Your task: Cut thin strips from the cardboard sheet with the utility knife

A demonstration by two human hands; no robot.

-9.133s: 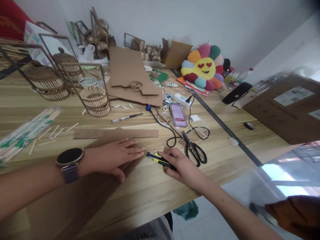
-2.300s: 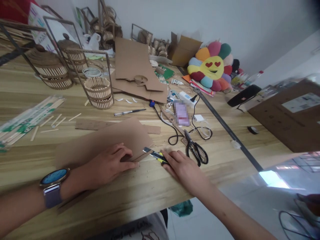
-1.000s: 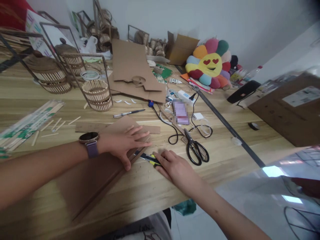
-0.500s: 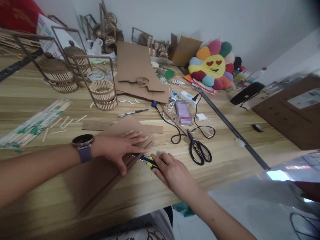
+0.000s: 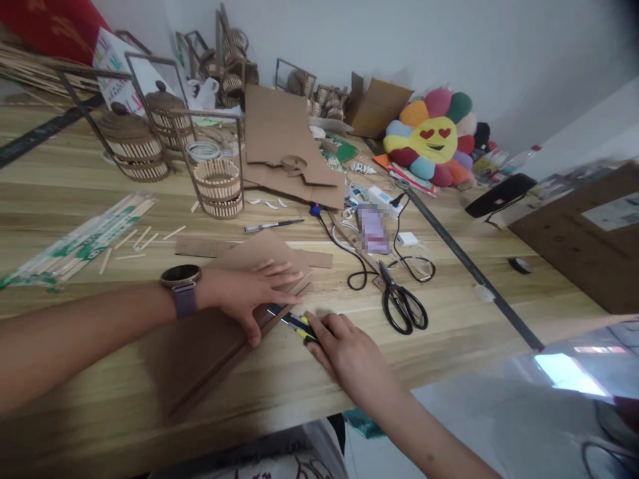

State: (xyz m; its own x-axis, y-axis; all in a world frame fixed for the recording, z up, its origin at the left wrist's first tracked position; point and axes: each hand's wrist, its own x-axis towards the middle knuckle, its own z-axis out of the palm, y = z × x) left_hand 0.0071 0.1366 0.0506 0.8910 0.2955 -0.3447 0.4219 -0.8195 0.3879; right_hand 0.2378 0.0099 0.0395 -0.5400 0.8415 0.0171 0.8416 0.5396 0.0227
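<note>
The cardboard lies on the worktop in front of the person, a layered edge showing on its near right side. The left hand, below a watch, is laid flat on top of the cardboard, fingers spread wide, gripping nothing. The right hand, just right of the cardboard, is closed round a cutter; the blade meets the layered edge, though whether its tip sits between the layers I cannot tell.

A strip runs along the far side of the cardboard, its middle covered by it. Beyond the cardboard are a pen and, farther off, an open bucket. Scissors lie to the right of the cardboard, and a phone beyond it to the right. Bagged sticks lie to the left of the cardboard, with loose pieces nearer to it.
</note>
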